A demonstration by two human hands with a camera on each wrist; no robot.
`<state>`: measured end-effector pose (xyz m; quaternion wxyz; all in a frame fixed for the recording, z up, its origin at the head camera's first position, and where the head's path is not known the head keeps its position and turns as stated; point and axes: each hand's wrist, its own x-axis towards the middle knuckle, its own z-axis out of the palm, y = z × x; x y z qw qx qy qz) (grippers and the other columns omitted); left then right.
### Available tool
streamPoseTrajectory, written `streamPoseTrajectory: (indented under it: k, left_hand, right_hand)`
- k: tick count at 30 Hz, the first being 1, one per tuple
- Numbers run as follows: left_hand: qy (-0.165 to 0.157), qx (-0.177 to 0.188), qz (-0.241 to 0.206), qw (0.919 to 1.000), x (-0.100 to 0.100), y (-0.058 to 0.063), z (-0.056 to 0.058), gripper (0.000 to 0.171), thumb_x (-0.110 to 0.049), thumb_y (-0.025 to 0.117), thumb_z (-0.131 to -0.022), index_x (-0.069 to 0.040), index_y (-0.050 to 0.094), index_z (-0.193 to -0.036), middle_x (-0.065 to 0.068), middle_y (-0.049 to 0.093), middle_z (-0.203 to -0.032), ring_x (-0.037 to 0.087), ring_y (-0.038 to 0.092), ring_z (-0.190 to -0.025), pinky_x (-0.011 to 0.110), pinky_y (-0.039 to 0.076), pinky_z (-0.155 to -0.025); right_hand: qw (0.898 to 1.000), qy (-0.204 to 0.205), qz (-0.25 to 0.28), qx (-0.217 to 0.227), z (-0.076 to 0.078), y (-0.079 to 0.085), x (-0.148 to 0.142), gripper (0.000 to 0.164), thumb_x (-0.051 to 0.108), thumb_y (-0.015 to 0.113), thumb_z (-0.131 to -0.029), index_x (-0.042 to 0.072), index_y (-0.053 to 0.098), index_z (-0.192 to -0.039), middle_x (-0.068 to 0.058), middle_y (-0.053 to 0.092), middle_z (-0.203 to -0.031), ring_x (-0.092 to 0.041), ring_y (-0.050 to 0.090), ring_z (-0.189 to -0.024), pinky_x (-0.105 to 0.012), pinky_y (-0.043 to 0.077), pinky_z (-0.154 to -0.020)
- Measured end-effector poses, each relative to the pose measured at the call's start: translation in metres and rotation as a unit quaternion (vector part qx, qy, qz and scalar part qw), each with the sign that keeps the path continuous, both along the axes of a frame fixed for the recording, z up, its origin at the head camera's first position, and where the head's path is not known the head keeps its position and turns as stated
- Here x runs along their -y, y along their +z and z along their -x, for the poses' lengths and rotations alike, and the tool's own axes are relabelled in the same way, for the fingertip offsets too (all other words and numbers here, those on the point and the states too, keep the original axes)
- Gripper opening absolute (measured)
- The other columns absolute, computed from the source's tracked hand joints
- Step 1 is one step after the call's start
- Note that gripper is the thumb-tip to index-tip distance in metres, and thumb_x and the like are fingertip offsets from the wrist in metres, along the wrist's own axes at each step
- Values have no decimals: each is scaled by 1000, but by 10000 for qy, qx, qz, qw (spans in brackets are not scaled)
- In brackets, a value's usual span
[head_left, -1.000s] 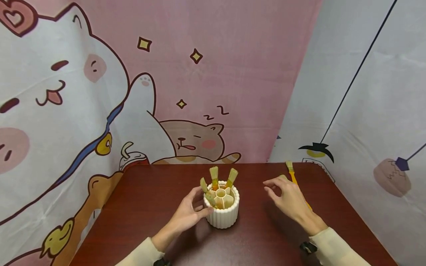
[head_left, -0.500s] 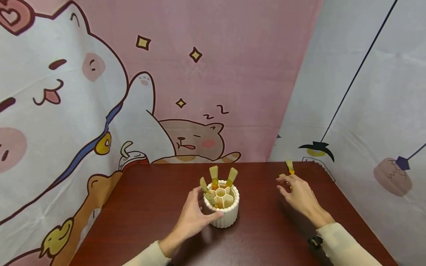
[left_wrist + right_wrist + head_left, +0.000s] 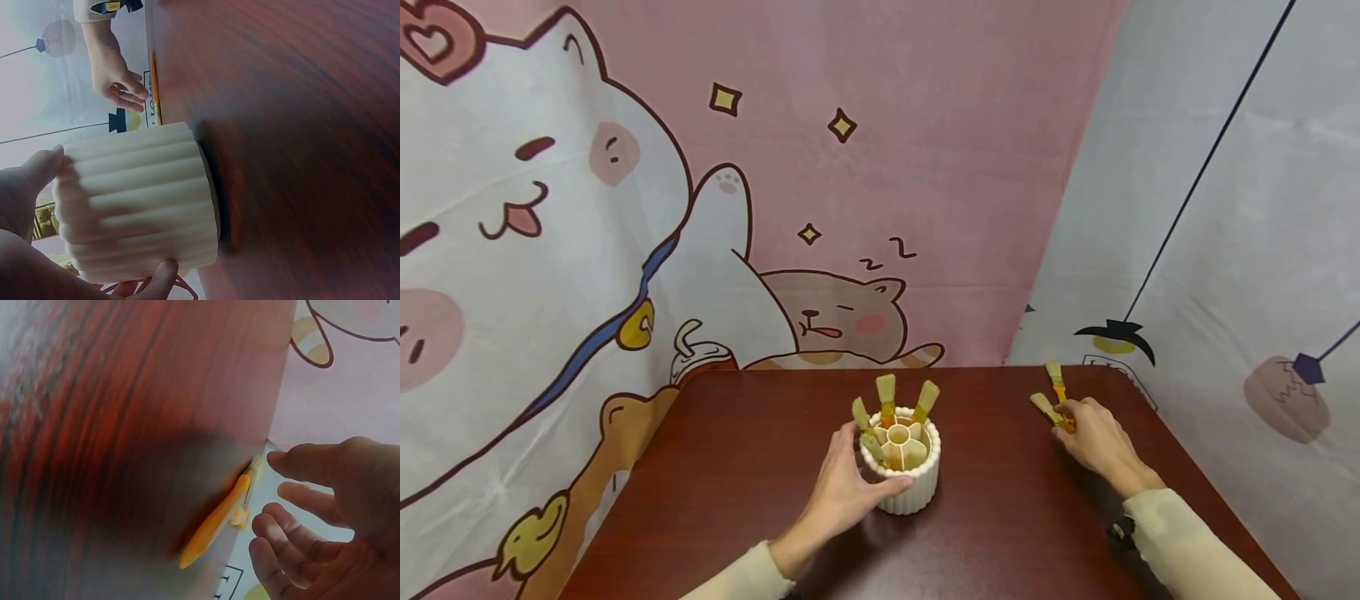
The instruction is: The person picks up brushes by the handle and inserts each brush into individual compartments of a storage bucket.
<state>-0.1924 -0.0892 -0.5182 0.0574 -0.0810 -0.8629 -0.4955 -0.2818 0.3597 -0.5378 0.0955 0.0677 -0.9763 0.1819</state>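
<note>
The left hand (image 3: 841,490) grips a white cup (image 3: 919,489) of brushes (image 3: 886,392). At the far right, the right hand (image 3: 1099,439) has loosely spread fingers (image 3: 309,544) near two yellow brushes (image 3: 1044,406).

Soft light filled the head view, leaving a pale sheen on the table (image 3: 737,492). In the left wrist view, the pot (image 3: 137,203) cast a dark shadow; the right wrist view blurred the tabletop.
</note>
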Motion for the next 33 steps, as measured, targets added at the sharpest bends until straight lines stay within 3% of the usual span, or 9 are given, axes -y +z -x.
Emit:
streamPoseTrajectory:
  k: [8,20,33]
  left_hand:
    - [-179,69,-155,9997,2,3,1,109,-46,108,-81,0,52,-162,21,61,-155,37,66,-140,61,61,-117]
    - [-270,73,-154,9995,6,6,1,107,-45,107,-82,-2,53,-164,22,62,-162,41,63,-149,64,57,-121]
    - [-456,233,-205,9985,8,7,4,107,-41,107,-83,-2,50,-166,20,66,-156,35,71,-137,59,63,-114]
  right_hand:
    - [9999,-52,-105,51,9,-8,-8,49,14,91,-99,-12,75,-137,-38,69,-122,-40,71,-93,-60,66,-78]
    - [9999,3,-86,138,13,-13,-8,39,14,90,-101,-10,80,-130,-33,70,-116,-40,72,-93,-62,66,-80]
    - [9998,142,113,61,14,-14,-4,18,9,89,-102,-1,85,-116,-20,79,-107,-32,72,-92,-58,64,-78]
